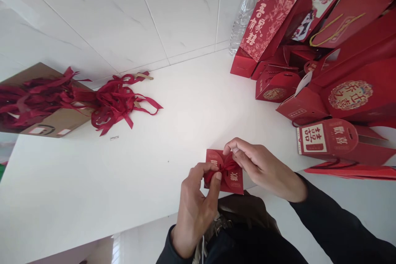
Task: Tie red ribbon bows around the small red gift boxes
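One red bow [229,165], pinched by left hand [198,202] and right hand [262,169], sits on a small box [237,187] marked 歡 at the table's [123,177] near edge; a floral carton [269,20] reads 吾家有囍, a plainer carton [335,142] 囍; loose ribbons [114,101] lie leftward.

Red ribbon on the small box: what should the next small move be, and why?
Probably a gentle outward tug with the right hand: its fingers are at one side of the ribbon, while the left hand pinches it near the middle of the small box, which could steady the gathered part.
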Demonstrator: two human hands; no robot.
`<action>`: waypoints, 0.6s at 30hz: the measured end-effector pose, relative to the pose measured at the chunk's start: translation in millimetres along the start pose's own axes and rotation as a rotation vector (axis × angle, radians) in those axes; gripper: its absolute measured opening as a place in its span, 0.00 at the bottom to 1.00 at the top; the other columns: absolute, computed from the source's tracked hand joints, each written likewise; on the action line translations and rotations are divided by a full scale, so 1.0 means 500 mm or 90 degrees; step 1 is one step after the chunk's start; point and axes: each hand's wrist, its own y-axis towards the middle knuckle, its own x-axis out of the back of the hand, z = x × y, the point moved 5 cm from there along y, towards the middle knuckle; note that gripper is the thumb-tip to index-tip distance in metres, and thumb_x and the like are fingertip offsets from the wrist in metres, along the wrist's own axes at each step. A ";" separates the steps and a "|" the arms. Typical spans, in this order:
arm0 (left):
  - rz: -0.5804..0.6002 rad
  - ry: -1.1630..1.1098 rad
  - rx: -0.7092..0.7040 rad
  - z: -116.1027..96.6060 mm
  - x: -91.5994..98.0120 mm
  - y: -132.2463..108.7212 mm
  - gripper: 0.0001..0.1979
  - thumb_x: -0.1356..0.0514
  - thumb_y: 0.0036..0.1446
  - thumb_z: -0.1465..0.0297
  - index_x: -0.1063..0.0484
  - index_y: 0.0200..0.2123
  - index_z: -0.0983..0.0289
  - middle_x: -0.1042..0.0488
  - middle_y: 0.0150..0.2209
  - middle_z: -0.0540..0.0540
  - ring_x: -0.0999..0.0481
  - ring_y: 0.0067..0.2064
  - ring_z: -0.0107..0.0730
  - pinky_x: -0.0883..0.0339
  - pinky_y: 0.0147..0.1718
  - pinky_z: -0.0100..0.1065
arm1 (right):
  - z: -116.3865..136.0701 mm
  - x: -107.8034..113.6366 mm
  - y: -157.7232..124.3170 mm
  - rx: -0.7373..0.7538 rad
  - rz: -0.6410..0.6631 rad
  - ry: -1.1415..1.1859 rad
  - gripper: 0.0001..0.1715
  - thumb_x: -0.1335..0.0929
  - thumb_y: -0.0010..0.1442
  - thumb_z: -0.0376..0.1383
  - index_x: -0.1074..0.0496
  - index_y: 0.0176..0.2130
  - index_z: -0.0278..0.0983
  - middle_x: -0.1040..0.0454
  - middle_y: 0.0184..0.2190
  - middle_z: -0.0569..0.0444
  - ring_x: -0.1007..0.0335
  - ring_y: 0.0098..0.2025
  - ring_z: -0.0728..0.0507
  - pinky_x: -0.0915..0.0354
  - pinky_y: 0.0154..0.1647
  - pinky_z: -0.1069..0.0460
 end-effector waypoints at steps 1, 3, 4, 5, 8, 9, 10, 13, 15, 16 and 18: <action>-0.017 0.024 -0.026 -0.005 0.000 0.000 0.05 0.42 0.67 0.68 0.28 0.44 0.58 0.27 0.39 0.51 0.30 0.37 0.29 0.33 0.35 0.30 | 0.000 0.001 -0.001 -0.009 0.003 0.024 0.16 0.45 0.74 0.42 0.32 0.44 0.42 0.38 0.23 0.62 0.45 0.24 0.48 0.45 0.29 0.52; -0.058 0.088 -0.084 -0.018 -0.001 0.002 0.09 0.40 0.64 0.71 0.27 0.47 0.56 0.30 0.48 0.54 0.30 0.45 0.33 0.31 0.40 0.33 | -0.001 0.002 -0.001 -0.026 0.007 0.061 0.17 0.45 0.74 0.44 0.32 0.46 0.42 0.42 0.22 0.63 0.48 0.23 0.48 0.46 0.26 0.52; -0.075 0.121 -0.110 -0.024 -0.003 0.003 0.11 0.40 0.63 0.73 0.26 0.47 0.56 0.31 0.50 0.55 0.31 0.49 0.35 0.30 0.43 0.34 | -0.001 0.002 -0.002 -0.032 0.007 0.072 0.17 0.45 0.74 0.45 0.32 0.46 0.42 0.44 0.21 0.63 0.48 0.22 0.48 0.46 0.26 0.52; -0.088 0.149 -0.130 -0.028 -0.005 0.004 0.11 0.39 0.61 0.74 0.26 0.46 0.55 0.32 0.51 0.55 0.32 0.50 0.36 0.30 0.45 0.36 | -0.001 0.002 -0.002 -0.035 0.006 0.076 0.17 0.45 0.74 0.44 0.33 0.46 0.42 0.44 0.21 0.63 0.48 0.22 0.48 0.46 0.26 0.52; -0.105 0.175 -0.150 -0.033 -0.015 0.009 0.11 0.39 0.59 0.77 0.25 0.42 0.57 0.31 0.49 0.55 0.32 0.51 0.38 0.30 0.46 0.39 | -0.001 0.001 -0.002 -0.035 -0.001 0.056 0.16 0.45 0.74 0.43 0.33 0.45 0.42 0.44 0.22 0.63 0.48 0.23 0.48 0.46 0.27 0.52; -0.109 0.173 -0.147 -0.032 -0.018 0.011 0.10 0.39 0.58 0.78 0.25 0.40 0.58 0.30 0.48 0.55 0.32 0.50 0.39 0.29 0.45 0.39 | -0.002 0.001 -0.002 -0.033 -0.006 0.042 0.15 0.45 0.74 0.42 0.33 0.45 0.42 0.42 0.22 0.63 0.47 0.23 0.48 0.46 0.28 0.52; -0.116 0.170 -0.144 -0.030 -0.021 0.013 0.10 0.39 0.57 0.78 0.25 0.38 0.58 0.30 0.47 0.55 0.31 0.50 0.39 0.29 0.44 0.39 | -0.003 0.000 -0.001 -0.031 -0.011 0.027 0.15 0.45 0.74 0.41 0.33 0.44 0.42 0.41 0.23 0.63 0.46 0.23 0.48 0.46 0.28 0.52; -0.138 0.158 -0.134 -0.021 -0.029 0.019 0.09 0.39 0.55 0.80 0.25 0.35 0.60 0.31 0.46 0.56 0.30 0.49 0.40 0.28 0.43 0.41 | -0.005 -0.005 0.000 -0.015 -0.031 -0.016 0.13 0.45 0.74 0.37 0.34 0.42 0.42 0.38 0.23 0.63 0.45 0.22 0.49 0.46 0.29 0.51; -0.151 0.149 -0.125 -0.017 -0.033 0.023 0.09 0.40 0.53 0.80 0.26 0.33 0.61 0.32 0.45 0.56 0.29 0.49 0.40 0.27 0.43 0.40 | -0.006 -0.007 0.000 0.002 -0.046 -0.037 0.13 0.45 0.73 0.35 0.35 0.41 0.42 0.38 0.24 0.63 0.45 0.22 0.49 0.46 0.29 0.51; -0.155 0.146 -0.121 -0.016 -0.035 0.024 0.09 0.40 0.52 0.81 0.26 0.32 0.61 0.32 0.45 0.56 0.29 0.49 0.40 0.27 0.42 0.40 | -0.006 -0.008 0.001 0.009 -0.054 -0.045 0.12 0.45 0.73 0.35 0.36 0.40 0.42 0.37 0.24 0.63 0.45 0.22 0.49 0.46 0.29 0.51; -0.158 0.145 -0.114 -0.016 -0.039 0.024 0.09 0.40 0.52 0.81 0.27 0.32 0.61 0.32 0.45 0.57 0.29 0.48 0.41 0.26 0.41 0.40 | -0.006 -0.009 0.001 0.017 -0.065 -0.054 0.12 0.45 0.72 0.34 0.37 0.39 0.42 0.39 0.23 0.64 0.45 0.22 0.49 0.47 0.28 0.51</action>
